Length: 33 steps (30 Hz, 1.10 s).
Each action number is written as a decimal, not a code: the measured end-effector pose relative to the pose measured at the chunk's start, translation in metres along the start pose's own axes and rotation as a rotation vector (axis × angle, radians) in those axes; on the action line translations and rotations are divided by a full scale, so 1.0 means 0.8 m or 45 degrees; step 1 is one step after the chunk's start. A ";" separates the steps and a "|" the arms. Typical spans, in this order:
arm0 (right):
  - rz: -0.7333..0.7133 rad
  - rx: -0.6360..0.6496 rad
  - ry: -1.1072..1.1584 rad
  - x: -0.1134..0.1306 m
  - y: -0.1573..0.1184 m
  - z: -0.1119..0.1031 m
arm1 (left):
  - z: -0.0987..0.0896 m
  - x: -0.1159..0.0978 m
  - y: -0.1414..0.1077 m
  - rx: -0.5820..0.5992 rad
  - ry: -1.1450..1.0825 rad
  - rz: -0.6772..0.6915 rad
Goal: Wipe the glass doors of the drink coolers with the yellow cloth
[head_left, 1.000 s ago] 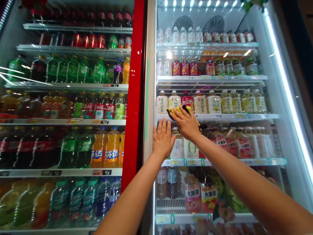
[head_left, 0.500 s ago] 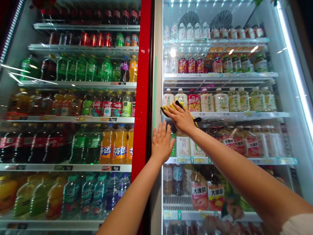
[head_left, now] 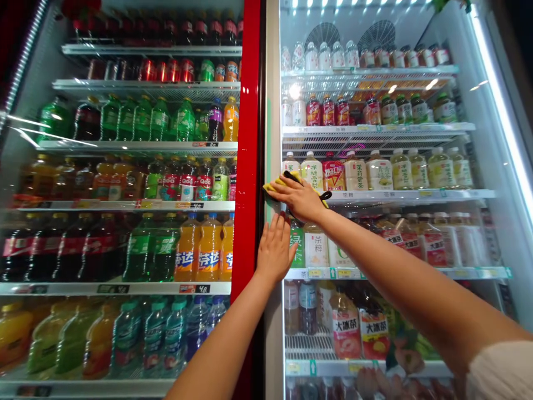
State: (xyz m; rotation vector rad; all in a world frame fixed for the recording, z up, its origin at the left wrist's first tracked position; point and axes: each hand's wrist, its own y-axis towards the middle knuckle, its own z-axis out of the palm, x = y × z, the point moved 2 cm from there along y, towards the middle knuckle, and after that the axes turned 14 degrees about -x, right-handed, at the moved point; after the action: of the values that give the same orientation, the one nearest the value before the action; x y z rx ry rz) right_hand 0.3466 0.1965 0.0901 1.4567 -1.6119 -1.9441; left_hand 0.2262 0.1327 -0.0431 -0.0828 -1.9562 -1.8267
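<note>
My right hand (head_left: 303, 202) presses a yellow cleaning cloth (head_left: 300, 180) with black edging flat against the right fridge's door, where the frame meets the glass. A black loop of the cloth sticks out to the right, under my wrist side. Just below, my left hand (head_left: 275, 247) rests flat on the pale door frame (head_left: 273, 328) and the glass edge, fingers up and slightly apart. It holds nothing. The right fingertips lie over the frame, close above the left fingertips. Part of the cloth is hidden beneath my right palm.
Behind the right glass are shelves of tea bottles (head_left: 346, 328). To the left stands a second fridge with a red frame (head_left: 250, 166), filled with soda bottles (head_left: 144, 247) and cans. A bright light strip (head_left: 499, 111) runs down the right side. Reflections cross the glass.
My right hand has slid the cloth a little left, from the glass onto the door frame. My left hand stays nearly in place while the view has shifted slightly.
</note>
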 end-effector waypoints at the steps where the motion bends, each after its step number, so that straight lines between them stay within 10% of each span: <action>1: -0.073 0.037 0.022 -0.005 -0.011 -0.004 | 0.001 0.000 -0.001 -0.008 -0.007 -0.006; 10: 0.200 -0.096 -0.101 -0.014 0.050 0.002 | 0.002 -0.002 -0.004 -0.075 -0.011 -0.025; 18: -0.036 -0.030 -0.017 -0.055 -0.053 -0.027 | 0.002 -0.009 0.001 -0.058 0.011 -0.041; 24: 0.242 -0.220 -0.127 -0.085 0.004 -0.015 | 0.007 -0.019 0.001 -0.072 0.072 -0.091; 33: -0.212 -0.213 0.062 -0.055 -0.048 -0.006 | 0.016 -0.020 0.003 -0.208 0.113 -0.072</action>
State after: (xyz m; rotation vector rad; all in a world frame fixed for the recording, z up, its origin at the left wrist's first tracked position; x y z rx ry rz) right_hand 0.3866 0.2384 0.0818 1.6008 -1.3097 -2.0581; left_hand 0.2375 0.1492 -0.0471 0.0026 -1.7636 -1.9898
